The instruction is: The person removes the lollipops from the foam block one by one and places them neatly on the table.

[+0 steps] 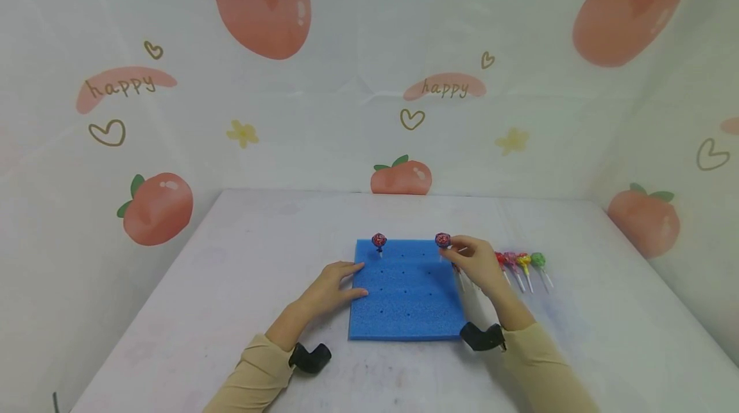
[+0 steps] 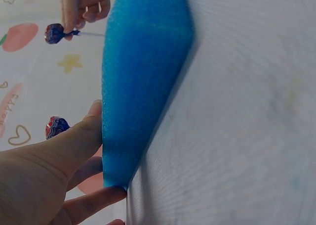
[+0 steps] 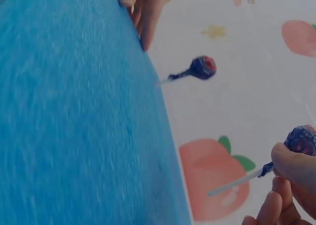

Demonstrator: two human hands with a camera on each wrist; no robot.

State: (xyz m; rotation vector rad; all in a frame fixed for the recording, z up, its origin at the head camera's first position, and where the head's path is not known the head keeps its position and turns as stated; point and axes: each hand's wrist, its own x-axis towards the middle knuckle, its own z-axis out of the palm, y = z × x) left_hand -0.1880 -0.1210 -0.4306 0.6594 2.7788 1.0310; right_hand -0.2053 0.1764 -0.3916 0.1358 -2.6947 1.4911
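A blue foam block [image 1: 398,326] with stepped rows of small holes lies on the table. My left hand [image 1: 330,288] rests against its left side, thumb and fingertips touching the edge. One lollipop [image 1: 378,240] in a dark blue and red wrapper stands upright in the back row, at the left. With thumb and fingers, my right hand [image 1: 478,263] pinches a matching lollipop [image 3: 302,140] just under its candy head, over the back right corner. Its white stick [image 3: 234,182] points down toward the foam, and the lower end shows bare in the right wrist view.
Right of the block, several lollipops lie on the white table [image 1: 231,259], among them a yellow one [image 1: 523,260] and a green one [image 1: 538,260]. My right forearm partly covers this group. A white backdrop [image 1: 323,131] printed with fruit stands behind the table.
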